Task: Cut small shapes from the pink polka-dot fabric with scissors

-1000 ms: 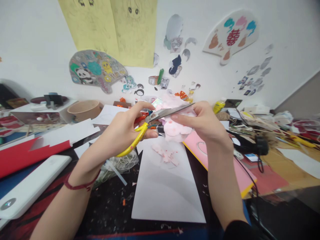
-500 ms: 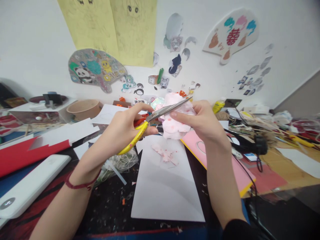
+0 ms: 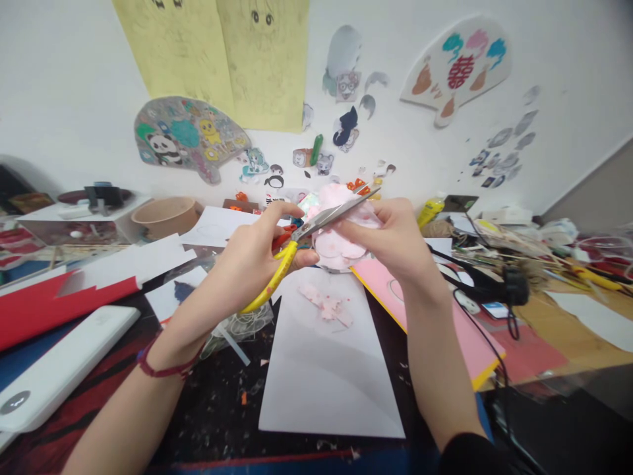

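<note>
My left hand is closed on scissors with a yellow handle and silver blades. The blades lie across a pale pink piece with scalloped edges and reddish spots, slightly apart near their tips. Fingers and thumb of my right hand pinch that piece from its right side. Below both hands, a white sheet lies on the dark table, with pink scraps on its upper part.
Right of the sheet lies a pink folder with a yellow edge, a black cable crossing it. At left are a white device, red paper and a round tan bowl. A yellow bottle stands behind my right hand.
My left hand and the scissors have shifted slightly right. The pink piece and my right hand have moved a little left. The blades look slightly more apart.
</note>
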Tool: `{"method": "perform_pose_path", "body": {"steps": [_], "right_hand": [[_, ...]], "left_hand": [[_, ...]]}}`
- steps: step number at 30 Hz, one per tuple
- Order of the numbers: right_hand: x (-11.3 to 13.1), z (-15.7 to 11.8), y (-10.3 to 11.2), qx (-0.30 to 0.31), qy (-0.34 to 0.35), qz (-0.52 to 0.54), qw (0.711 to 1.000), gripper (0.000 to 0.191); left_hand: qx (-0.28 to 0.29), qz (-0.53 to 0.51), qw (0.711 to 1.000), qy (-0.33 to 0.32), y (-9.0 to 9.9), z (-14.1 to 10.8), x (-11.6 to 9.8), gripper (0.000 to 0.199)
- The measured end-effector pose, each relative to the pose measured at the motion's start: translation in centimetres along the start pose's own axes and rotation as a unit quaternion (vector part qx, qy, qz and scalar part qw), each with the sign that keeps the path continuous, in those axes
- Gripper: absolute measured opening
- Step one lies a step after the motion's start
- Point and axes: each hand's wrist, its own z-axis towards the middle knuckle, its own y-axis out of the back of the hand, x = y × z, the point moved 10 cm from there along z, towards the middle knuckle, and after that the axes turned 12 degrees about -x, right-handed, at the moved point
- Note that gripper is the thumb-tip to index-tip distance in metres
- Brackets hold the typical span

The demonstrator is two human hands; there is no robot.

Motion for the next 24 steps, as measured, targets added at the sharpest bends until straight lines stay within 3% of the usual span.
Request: {"method": "perform_pose_path", "body": {"steps": [3, 14, 20, 24], "right_hand": [[-0.4, -0.1, -0.1, 0.004, -0.007, -0.009, 1.000, 0.011], [-0.5, 0.1, 0.3, 0.012, 0.009, -0.013, 1.000, 0.028], [-0.9, 0.3, 0.5, 0.020, 0.006, 0.005, 1.000, 0.018], [-0.6, 0.3, 0.3, 0.029, 0.026, 0.005, 0.999, 0.007]], "left_hand": [[-0.008, 0.005, 1.000, 0.001, 0.0, 0.1, 0.1, 0.051], [-0.015, 0.057, 0.998, -0.024, 0.2, 0.4, 0.0, 0.043], [0.010, -0.019, 0.999, 0.034, -0.6, 0.1, 1.0, 0.065], [-0.009, 0.011, 1.000, 0.018, -0.5, 0.0, 0.9, 0.075]]}}
